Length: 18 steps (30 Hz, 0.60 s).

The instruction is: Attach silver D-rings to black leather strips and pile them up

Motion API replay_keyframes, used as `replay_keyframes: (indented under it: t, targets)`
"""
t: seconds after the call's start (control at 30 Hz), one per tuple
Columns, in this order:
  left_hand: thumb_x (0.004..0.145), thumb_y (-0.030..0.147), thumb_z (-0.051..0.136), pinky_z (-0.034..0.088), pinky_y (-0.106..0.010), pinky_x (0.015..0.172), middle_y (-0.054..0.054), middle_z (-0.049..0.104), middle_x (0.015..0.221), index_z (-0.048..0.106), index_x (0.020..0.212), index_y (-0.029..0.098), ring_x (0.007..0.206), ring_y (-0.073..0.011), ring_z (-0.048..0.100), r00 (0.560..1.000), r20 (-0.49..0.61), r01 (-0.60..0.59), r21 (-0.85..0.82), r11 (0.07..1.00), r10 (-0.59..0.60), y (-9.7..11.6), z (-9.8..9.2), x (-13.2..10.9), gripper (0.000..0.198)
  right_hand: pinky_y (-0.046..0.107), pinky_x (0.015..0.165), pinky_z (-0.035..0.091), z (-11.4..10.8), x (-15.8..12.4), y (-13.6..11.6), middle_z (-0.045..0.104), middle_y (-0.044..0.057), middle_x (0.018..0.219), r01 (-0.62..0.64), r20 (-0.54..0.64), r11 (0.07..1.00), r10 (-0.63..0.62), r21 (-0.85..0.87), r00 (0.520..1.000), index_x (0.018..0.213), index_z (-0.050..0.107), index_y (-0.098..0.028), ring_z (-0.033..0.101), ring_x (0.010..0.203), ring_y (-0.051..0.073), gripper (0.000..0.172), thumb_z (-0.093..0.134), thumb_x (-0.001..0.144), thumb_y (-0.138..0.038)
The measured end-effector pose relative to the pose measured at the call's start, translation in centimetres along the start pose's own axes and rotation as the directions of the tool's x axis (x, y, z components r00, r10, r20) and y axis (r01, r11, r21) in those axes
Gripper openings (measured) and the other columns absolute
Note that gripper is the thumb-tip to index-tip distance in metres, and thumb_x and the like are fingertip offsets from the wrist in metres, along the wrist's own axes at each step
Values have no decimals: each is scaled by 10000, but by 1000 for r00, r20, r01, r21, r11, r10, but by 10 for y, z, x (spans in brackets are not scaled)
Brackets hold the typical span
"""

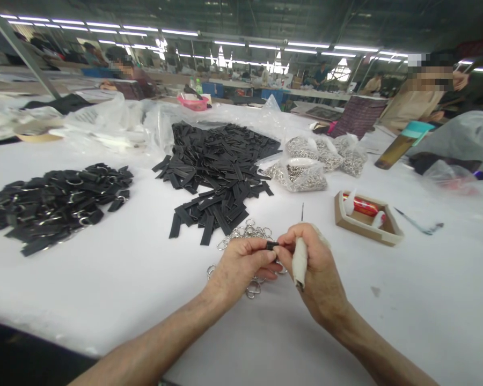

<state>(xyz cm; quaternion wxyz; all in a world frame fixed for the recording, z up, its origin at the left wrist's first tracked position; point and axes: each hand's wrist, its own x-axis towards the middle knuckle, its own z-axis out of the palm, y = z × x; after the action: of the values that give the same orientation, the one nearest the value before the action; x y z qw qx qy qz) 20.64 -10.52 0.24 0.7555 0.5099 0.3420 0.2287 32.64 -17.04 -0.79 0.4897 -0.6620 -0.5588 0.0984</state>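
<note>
My left hand (243, 262) and my right hand (314, 262) meet over the white table (124, 273), both pinching a small black strap piece (271, 245) between their fingertips. My right hand also holds a thin brush-like tool (302, 213) that sticks up, and a white wrap (300, 261) covers one finger. Loose metal D-rings (247, 231) lie just beyond and under my hands. A big heap of black strap pieces (221, 166) lies further back in the middle.
A pile of black straps with rings fitted (56, 203) lies at the left. Clear bags of metal rings (317, 161) sit at the right centre, beside a small cardboard tray (366, 220) with a red tube. Plastic sheeting and other people are at the back.
</note>
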Motion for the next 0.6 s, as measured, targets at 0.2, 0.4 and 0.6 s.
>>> replay_keyframes:
  t: [0.2,0.4,0.6]
  targets:
    - [672,213,642,521,-344,696,-51,635,661,594,649,127,684,-213,647,999,-33,6,-44,999,-8,-1,-1,1,101,244,568,413,-1,-1,-2,582,-3,771,-21,14,998,20,54,1000,826,493,-213,542,683,143,112,547,764,-138]
    - [680,229,646,523,-349,699,-58,638,689,584,673,124,691,-213,647,1000,-23,-2,-53,999,0,-3,-1,1,122,242,568,413,0,-1,-5,580,-14,749,-56,16,995,55,82,998,823,495,-214,537,654,132,112,543,764,-131]
    - [690,236,641,525,-331,685,-52,639,684,585,683,118,687,-205,647,1000,-17,-17,-62,998,16,-7,-1,2,131,236,595,418,0,-1,-4,573,-24,745,-67,7,994,67,82,998,802,484,-210,533,665,122,139,555,747,-103]
